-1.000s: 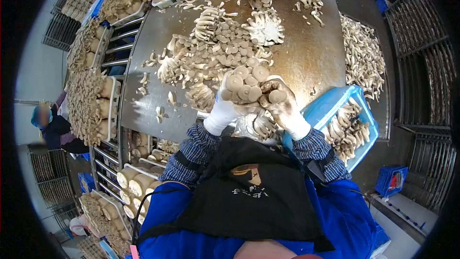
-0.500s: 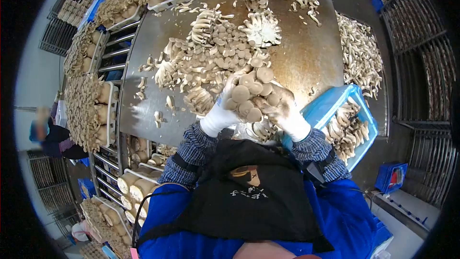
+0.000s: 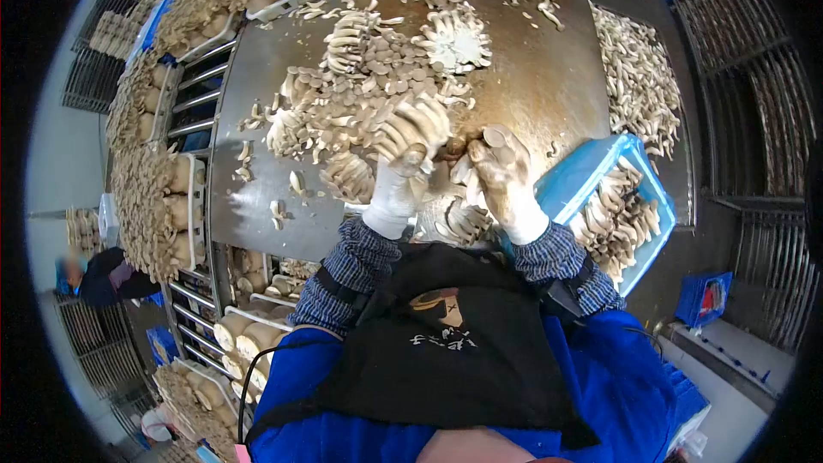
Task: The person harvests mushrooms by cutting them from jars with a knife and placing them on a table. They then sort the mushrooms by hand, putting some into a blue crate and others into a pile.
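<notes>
My left hand (image 3: 399, 193), in a white glove, grips a mushroom cluster (image 3: 415, 126) with its pale stems turned up. Close beside it, my right hand (image 3: 504, 178), in a stained glove, is closed round a few mushrooms (image 3: 495, 137) with grey-brown caps. Between the wrists, near my apron, lie more mushrooms (image 3: 454, 219), partly hidden. A heap of clusters (image 3: 396, 64) spreads over the metal table (image 3: 549, 90) beyond my hands. Another cluster (image 3: 348, 177) rests just left of my left wrist.
At my right stands a crate with a blue liner (image 3: 591, 167), holding mushrooms. Behind it is a mass of loose mushrooms (image 3: 639, 77). Crates of bottled mushrooms (image 3: 180, 206) line the roller conveyor (image 3: 199, 99) on the left. Another person (image 3: 107, 279) is at far left.
My hands have drawn apart. The cluster in my left hand has tipped over, stems now showing instead of caps. A smaller bunch is now in my right hand.
</notes>
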### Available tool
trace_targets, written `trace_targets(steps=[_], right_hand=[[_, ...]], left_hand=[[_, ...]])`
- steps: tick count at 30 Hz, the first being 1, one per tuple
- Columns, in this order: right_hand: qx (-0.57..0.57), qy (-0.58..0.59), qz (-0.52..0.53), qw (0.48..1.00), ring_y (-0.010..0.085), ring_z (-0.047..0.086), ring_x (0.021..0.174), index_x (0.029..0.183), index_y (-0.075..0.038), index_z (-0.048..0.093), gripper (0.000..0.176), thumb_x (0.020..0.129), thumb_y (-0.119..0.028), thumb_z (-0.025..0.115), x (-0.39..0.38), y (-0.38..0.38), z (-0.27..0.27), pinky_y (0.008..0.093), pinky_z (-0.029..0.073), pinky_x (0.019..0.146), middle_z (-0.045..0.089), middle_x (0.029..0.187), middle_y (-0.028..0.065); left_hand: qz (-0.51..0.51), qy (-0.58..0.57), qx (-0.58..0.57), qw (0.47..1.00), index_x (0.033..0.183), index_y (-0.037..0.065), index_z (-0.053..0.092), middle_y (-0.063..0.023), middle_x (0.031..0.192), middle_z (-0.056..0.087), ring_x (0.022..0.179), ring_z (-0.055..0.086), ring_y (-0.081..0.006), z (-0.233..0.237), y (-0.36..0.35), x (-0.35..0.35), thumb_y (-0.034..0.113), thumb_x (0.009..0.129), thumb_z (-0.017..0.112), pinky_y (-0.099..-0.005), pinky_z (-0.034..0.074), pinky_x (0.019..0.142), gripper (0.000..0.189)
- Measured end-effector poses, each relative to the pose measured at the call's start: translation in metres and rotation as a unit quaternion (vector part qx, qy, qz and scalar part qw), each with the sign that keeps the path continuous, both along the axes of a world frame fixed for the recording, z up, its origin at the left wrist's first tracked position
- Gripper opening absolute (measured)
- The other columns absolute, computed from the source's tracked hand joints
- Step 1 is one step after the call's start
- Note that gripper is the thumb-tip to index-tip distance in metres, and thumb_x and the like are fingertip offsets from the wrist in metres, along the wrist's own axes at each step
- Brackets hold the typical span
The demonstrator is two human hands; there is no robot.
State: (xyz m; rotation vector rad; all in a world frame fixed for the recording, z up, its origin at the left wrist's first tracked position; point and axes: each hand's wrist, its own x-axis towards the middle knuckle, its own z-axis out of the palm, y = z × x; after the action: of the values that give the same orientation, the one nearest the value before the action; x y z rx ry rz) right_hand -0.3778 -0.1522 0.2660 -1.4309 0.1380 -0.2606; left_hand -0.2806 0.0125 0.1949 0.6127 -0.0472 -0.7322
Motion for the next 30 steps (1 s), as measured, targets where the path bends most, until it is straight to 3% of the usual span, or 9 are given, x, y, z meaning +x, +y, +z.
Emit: trace_targets(steps=[1, 2, 5, 9, 14, 19, 25, 27, 30], right_hand=[[-0.108, 0.04, 0.022, 0.993, 0.0167, 0.065, 0.073, 0.122, 0.005, 0.051, 0.029, 0.098, -0.011, 0.057, -0.003, -0.008, 0.003, 0.0234, 0.053, 0.068, 0.066, 0.079, 0.0112], [0.231, 0.05, 0.023, 0.971, 0.0194, 0.066, 0.069, 0.123, 0.007, 0.051, 0.03, 0.1, -0.012, 0.053, -0.003, -0.009, -0.016, 0.0251, 0.055, 0.063, 0.065, 0.07, 0.0127], [0.437, 0.008, 0.056, 0.898, 0.0226, 0.066, 0.072, 0.128, 0.008, 0.047, 0.035, 0.1, -0.013, 0.051, -0.007, -0.016, -0.024, 0.0285, 0.056, 0.064, 0.067, 0.078, 0.0151], [0.73, 0.019, 0.03, 0.683, 0.0371, 0.056, 0.112, 0.128, 0.005, 0.05, 0.036, 0.096, -0.01, 0.054, -0.042, -0.036, -0.066, 0.0505, 0.047, 0.102, 0.058, 0.117, 0.0206], [0.468, 0.01, -0.158, 0.869, 0.0258, 0.063, 0.08, 0.107, -0.001, 0.058, 0.016, 0.096, -0.012, 0.055, -0.149, -0.088, -0.109, 0.0381, 0.055, 0.079, 0.064, 0.099, 0.0141], [0.575, -0.019, -0.461, 0.676, 0.0251, 0.064, 0.078, 0.103, -0.004, 0.056, 0.012, 0.101, -0.012, 0.047, -0.189, -0.151, -0.116, 0.0422, 0.059, 0.068, 0.063, 0.091, 0.0097], [0.242, 0.011, -0.474, 0.847, 0.0266, 0.065, 0.105, 0.123, -0.002, 0.056, 0.029, 0.096, -0.009, 0.057, -0.156, -0.227, -0.203, 0.0359, 0.057, 0.088, 0.066, 0.118, 0.014], [0.529, -0.116, -0.464, 0.701, 0.0271, 0.063, 0.108, 0.121, -0.004, 0.058, 0.023, 0.099, -0.01, 0.056, -0.14, -0.223, -0.169, 0.042, 0.057, 0.088, 0.065, 0.119, 0.0113], [0.522, -0.157, -0.481, 0.687, 0.0204, 0.063, 0.087, 0.115, -0.007, 0.059, 0.016, 0.1, -0.01, 0.055, -0.137, -0.216, -0.163, 0.0359, 0.057, 0.072, 0.065, 0.104, 0.0077]], left_hand=[[0.044, -0.007, 0.003, 0.999, 0.122, 0.012, 0.056, -0.0001, 0.111, 0.061, 0.1, 0.062, -0.0115, 0.004, -0.004, -0.001, -0.003, 0.085, 0.068, -0.0231, 0.055, 0.081, 0.042], [0.052, 0.019, 0.012, 0.998, 0.125, 0.013, 0.054, -0.0007, 0.111, 0.061, 0.098, 0.063, -0.0119, -0.012, -0.001, 0.002, 0.0, 0.087, 0.068, -0.0236, 0.056, 0.079, 0.042], [0.056, 0.012, 0.041, 0.997, 0.126, 0.013, 0.054, -0.0023, 0.111, 0.063, 0.093, 0.066, -0.015, -0.013, -0.001, 0.0, 0.01, 0.088, 0.072, -0.0287, 0.058, 0.074, 0.042], [-0.022, 0.006, 0.088, 0.996, 0.128, 0.007, 0.056, -0.0065, 0.116, 0.065, 0.101, 0.063, -0.0181, -0.057, 0.033, 0.007, 0.023, 0.092, 0.068, -0.0302, 0.055, 0.082, 0.041], [-0.005, 0.027, 0.089, 0.996, 0.132, 0.015, 0.055, -0.0019, 0.119, 0.065, 0.096, 0.062, -0.0144, -0.042, 0.015, -0.007, 0.023, 0.097, 0.063, -0.0276, 0.052, 0.076, 0.036], [0.021, 0.046, 0.149, 0.988, 0.131, 0.011, 0.055, -0.0047, 0.122, 0.064, 0.101, 0.062, -0.0153, -0.048, 0.015, -0.017, 0.019, 0.101, 0.057, -0.0312, 0.054, 0.084, 0.032], [-0.023, 0.03, 0.163, 0.986, 0.132, 0.006, 0.054, -0.0088, 0.122, 0.065, 0.104, 0.064, -0.0192, -0.058, 0.019, -0.015, 0.018, 0.099, 0.061, -0.0345, 0.053, 0.092, 0.037], [-0.018, 0.022, 0.14, 0.99, 0.133, 0.005, 0.053, -0.0098, 0.122, 0.065, 0.104, 0.064, -0.0209, -0.052, 0.018, -0.016, 0.017, 0.098, 0.062, -0.0355, 0.053, 0.093, 0.038], [-0.025, 0.025, 0.148, 0.988, 0.133, 0.004, 0.052, -0.011, 0.122, 0.064, 0.104, 0.064, -0.0223, -0.057, 0.027, -0.009, 0.018, 0.098, 0.061, -0.0365, 0.054, 0.093, 0.039]])
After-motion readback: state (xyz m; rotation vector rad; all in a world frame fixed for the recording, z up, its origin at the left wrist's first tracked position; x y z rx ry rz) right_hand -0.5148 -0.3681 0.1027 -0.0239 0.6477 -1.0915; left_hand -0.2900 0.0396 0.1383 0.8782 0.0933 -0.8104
